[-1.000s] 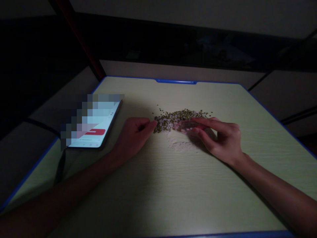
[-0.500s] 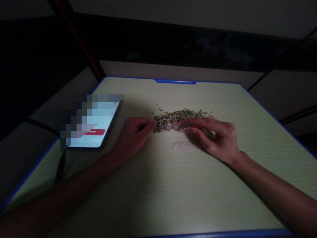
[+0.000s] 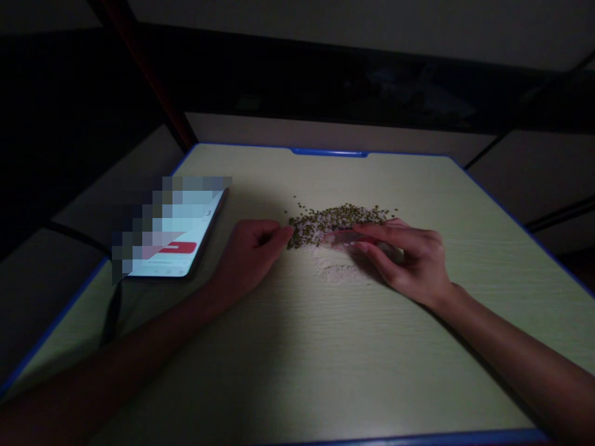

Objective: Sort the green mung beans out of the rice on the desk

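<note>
A pile of small green beans mixed with white grains (image 3: pixel 341 218) lies in the middle of a pale table (image 3: pixel 325 359). A patch of white grains alone (image 3: pixel 337 267) sits just in front of it. My left hand (image 3: pixel 248 254) rests on the table with its fingers curled, its fingertips at the pile's left end. My right hand (image 3: pixel 402 257) lies at the pile's right side. Its fingers are stretched out flat towards the left, touching the grains, with nothing visibly gripped.
A lit phone (image 3: pixel 179 235) lies on the table's left part, screen up. The table has a blue rim (image 3: pixel 330 152) and the surroundings are dark. A dark red post (image 3: pixel 153 80) rises behind the table's far left corner.
My right hand's fingers have slid a little to the left along the near edge of the pile. The left hand has stayed put.
</note>
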Motion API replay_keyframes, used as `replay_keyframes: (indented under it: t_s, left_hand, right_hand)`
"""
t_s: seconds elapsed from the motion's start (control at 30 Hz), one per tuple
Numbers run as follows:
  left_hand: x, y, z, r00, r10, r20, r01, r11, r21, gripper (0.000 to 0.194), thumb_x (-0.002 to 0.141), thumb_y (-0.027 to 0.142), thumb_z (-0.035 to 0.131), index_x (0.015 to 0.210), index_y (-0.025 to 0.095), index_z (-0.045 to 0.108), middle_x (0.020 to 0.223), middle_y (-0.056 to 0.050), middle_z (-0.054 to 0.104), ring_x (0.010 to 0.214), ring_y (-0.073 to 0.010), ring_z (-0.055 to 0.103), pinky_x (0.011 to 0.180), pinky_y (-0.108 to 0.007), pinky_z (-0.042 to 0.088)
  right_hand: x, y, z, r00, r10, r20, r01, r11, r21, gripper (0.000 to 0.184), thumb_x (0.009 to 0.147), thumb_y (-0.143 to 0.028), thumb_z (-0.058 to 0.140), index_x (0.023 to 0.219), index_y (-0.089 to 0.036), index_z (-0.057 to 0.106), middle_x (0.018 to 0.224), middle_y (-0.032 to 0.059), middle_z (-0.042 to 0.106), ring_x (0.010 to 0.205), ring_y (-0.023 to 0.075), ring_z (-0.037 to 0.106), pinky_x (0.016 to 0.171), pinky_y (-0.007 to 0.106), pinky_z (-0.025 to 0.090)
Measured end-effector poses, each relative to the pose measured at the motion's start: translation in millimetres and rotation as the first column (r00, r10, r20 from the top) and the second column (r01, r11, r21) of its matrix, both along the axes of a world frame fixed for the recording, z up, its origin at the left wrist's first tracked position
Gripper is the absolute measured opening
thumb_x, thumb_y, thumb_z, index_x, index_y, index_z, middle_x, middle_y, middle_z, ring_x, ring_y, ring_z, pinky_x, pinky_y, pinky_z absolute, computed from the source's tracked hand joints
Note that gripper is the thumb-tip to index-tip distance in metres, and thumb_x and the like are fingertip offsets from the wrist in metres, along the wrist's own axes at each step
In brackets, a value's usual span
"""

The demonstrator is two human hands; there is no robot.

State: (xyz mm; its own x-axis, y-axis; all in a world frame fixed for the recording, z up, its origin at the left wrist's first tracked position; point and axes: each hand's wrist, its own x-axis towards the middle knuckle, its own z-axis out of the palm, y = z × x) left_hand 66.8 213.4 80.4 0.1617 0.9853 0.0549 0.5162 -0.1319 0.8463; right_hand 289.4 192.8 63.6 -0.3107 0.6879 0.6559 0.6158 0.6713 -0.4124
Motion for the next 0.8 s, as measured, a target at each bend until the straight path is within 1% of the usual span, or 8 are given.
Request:
replay_keyframes:
  t_s: [0.17,0.4,0.6,0.8]
  left_hand:
    - [-0.3,0.4,0.2,1.0,0.002,-0.011,-0.002,1.0,0.01,0.039,0.077,0.028,0.047,0.042,0.018,0.035,0.035,0.007,0.031,0.037,-0.0066,0.029,0.041,-0.022,0.021]
    - [0.5,-0.4,2.4,1.0,0.014,-0.023,-0.015,1.0,-0.008,0.039,0.077,0.027,0.047,0.042,0.018,0.035,0.035,0.007,0.031,0.037,-0.0064,0.029,0.041,-0.022,0.021]
    - [-0.1,0.8,0.3,1.0,0.004,-0.009,-0.004,1.0,-0.004,0.039,0.078,0.027,0.047,0.042,0.018,0.035,0.034,0.007,0.031,0.036,-0.0059,0.029,0.041,-0.022,0.021]
    - [-0.6,-0.1,-0.3,1.0,0.001,-0.009,-0.001,1.0,-0.002,0.039,0.078,0.028,0.047,0.043,0.018,0.035,0.034,0.007,0.031,0.036,-0.0061,0.029,0.04,-0.022,0.021]
  right_hand:
    - [0.4,-0.2,-0.4,1.0,0.013,0.0,-0.013,1.0,-0.005,0.024,0.079,-0.016,0.058,0.098,-0.024,0.069,0.075,0.0004,0.074,0.058,0.0162,0.064,0.06,0.035,0.052]
    - [0.7,0.2,-0.4,0.999,0.044,0.016,-0.044,0.999,0.002,0.023,0.079,-0.016,0.058,0.099,-0.022,0.068,0.072,0.0004,0.074,0.053,0.0145,0.061,0.056,0.033,0.051]
    - [0.8,0.4,-1.1,1.0,0.025,-0.004,-0.025,1.0,0.007,0.022,0.079,-0.016,0.059,0.098,-0.023,0.068,0.071,0.0,0.074,0.056,0.0155,0.063,0.058,0.034,0.051]
    - [0.1,0.8,-0.1,1.0,0.022,0.02,-0.022,1.0,0.003,0.023,0.079,-0.016,0.059,0.099,-0.023,0.068,0.074,0.0007,0.074,0.056,0.0154,0.063,0.058,0.034,0.05]
